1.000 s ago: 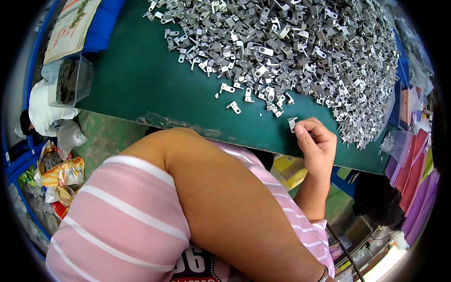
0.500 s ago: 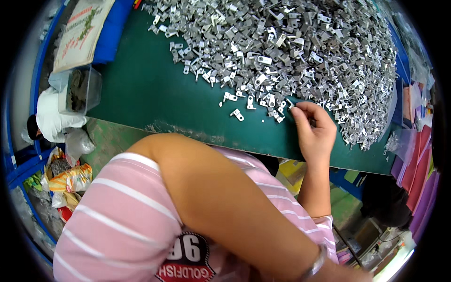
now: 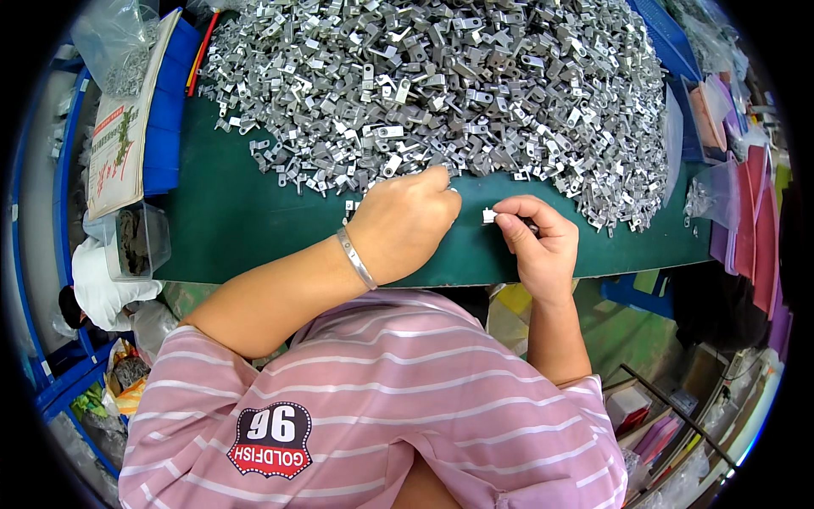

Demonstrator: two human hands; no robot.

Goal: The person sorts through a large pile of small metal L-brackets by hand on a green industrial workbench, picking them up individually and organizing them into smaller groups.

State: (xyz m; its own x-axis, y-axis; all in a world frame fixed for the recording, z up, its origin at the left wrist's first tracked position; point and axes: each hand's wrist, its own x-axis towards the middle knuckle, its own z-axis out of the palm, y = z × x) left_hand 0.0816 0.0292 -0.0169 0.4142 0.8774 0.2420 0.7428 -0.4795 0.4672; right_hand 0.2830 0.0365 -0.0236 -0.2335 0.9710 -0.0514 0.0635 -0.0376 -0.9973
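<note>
Pinching 1 silvery metal bracket [image 3: 488,216] between thumb and forefinger, the right hand [image 3: 541,242] is just short of the bracket heap [image 3: 441,93] on the green table [image 3: 225,220]. The left hand [image 3: 405,222] curls at the heap's near edge; I can't tell whether it grips anything.

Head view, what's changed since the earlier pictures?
The left hand, earlier out of view with its arm crossed rightward, has swung leftward and forward to the pile of metal parts; its grip is hidden. The right hand still pinches a small metal part; the pile still covers much of the green table.
</note>
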